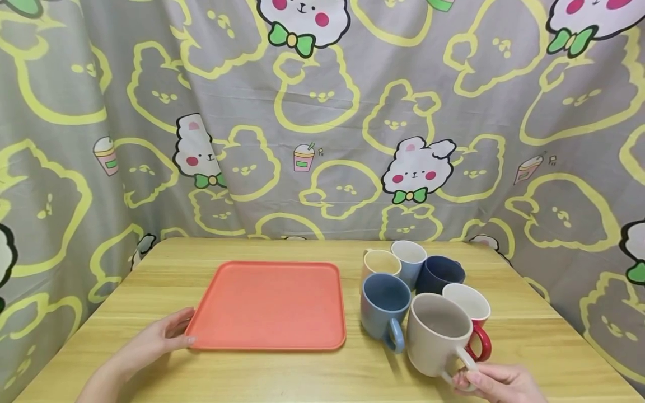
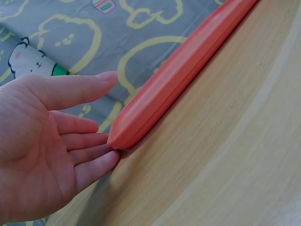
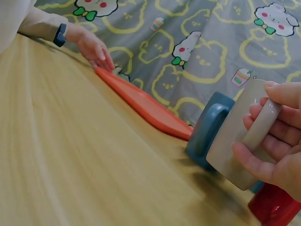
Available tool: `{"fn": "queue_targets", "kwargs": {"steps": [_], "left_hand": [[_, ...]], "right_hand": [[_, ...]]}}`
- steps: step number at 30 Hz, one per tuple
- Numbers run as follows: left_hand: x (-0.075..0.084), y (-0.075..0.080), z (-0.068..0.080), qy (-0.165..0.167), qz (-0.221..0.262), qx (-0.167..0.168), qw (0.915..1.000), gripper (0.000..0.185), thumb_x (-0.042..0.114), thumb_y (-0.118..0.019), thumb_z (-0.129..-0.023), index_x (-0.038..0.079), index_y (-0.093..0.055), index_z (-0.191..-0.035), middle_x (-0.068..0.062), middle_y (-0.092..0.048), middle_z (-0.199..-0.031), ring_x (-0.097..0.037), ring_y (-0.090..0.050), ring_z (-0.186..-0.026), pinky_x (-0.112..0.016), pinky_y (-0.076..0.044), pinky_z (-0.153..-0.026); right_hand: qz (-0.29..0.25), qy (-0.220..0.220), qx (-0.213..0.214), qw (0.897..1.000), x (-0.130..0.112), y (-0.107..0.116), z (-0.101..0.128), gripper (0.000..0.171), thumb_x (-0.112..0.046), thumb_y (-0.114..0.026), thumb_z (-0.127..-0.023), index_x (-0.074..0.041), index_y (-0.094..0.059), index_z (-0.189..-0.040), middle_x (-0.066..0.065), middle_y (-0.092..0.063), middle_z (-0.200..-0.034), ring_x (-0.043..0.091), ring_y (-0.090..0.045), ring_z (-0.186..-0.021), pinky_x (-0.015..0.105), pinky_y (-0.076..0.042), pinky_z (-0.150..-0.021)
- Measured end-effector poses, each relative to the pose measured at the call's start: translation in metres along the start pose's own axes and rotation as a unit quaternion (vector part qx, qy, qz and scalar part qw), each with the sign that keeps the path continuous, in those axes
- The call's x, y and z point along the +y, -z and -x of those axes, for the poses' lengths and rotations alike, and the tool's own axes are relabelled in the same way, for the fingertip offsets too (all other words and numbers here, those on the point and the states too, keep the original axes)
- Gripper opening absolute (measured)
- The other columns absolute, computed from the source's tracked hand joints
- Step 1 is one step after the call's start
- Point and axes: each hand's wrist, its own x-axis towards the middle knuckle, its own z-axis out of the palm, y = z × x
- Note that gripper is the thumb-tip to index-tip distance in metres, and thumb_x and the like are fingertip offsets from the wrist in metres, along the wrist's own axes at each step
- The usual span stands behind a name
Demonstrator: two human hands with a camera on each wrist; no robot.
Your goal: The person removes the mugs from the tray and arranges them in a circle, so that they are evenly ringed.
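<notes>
**Beige mug gripped at near right edge, tray touched at left**

Right hand (image 1: 496, 383) at the table's (image 1: 312, 375) near right edge, fingers curled round the handle of the beige mug (image 1: 438, 336). Left hand (image 1: 166, 336) nearer the left edge, fingers straight and relaxed, tips touching the near left corner of the orange tray (image 1: 269, 305) lying flat mid-table. Just beside the beige mug: blue mug (image 1: 385, 305), red-handled mug (image 1: 471, 313). Behind, toward the far edge: cream mug (image 1: 380, 264), pale blue mug (image 1: 409, 257), navy mug (image 1: 439, 274), clustered close.
</notes>
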Motion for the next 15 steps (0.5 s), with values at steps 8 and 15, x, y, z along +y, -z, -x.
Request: {"fn": "queue_targets", "kwargs": {"steps": [8, 15], "left_hand": [[0.0001, 0.0002, -0.0006, 0.006, 0.005, -0.003, 1.0, 0.078, 0.021, -0.06, -0.09, -0.02, -0.013, -0.138, -0.038, -0.017, -0.143, -0.05, -0.025, -0.128, -0.02, -0.041, -0.086], [-0.0009, 0.0002, -0.0006, -0.001, 0.008, -0.002, 1.0, 0.078, 0.02, -0.06, -0.09, -0.02, -0.013, -0.138, -0.038, -0.017, -0.142, -0.051, -0.025, -0.128, -0.016, -0.039, -0.083]], "right_hand": [[0.039, -0.077, 0.057, 0.995, 0.0064, 0.0, -0.0002, 0.026, -0.007, -0.049, -0.096, -0.01, -0.074, -0.101, 0.003, -0.071, -0.094, 0.013, -0.065, -0.091, 0.021, -0.049, -0.08], [0.053, -0.099, 0.063, 0.992, 0.0089, 0.0039, -0.0015, 0.026, -0.01, -0.049, -0.096, -0.01, -0.074, -0.102, 0.001, -0.071, -0.093, 0.011, -0.064, -0.09, 0.02, -0.048, -0.08]]}}
